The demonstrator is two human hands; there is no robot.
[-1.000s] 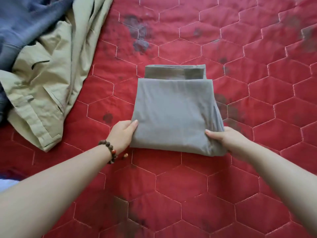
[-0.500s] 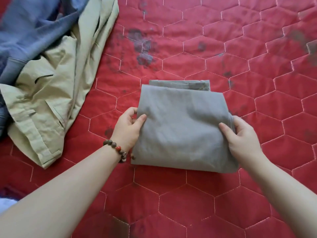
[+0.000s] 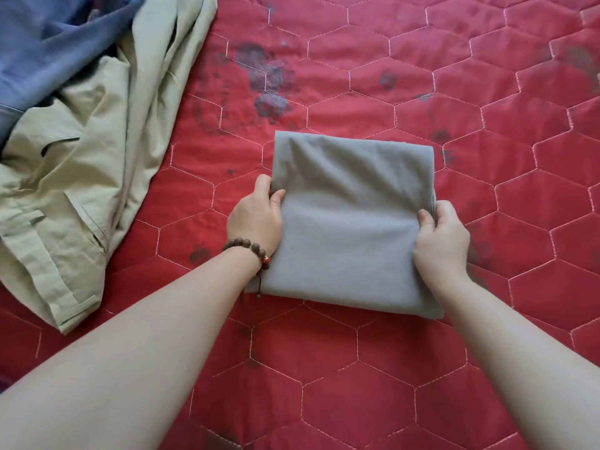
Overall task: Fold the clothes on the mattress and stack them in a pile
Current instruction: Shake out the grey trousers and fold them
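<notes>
Folded grey garment (image 3: 352,222) lies on the red quilted mattress (image 3: 487,108).

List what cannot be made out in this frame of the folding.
Head view only:
- Fingers of the left hand and right hand: tucked beneath the grey folded garment.
- Blue garment: cut off by the top-left edge.
- Beige garment: its type, crumpled and partly under the blue one.
</notes>
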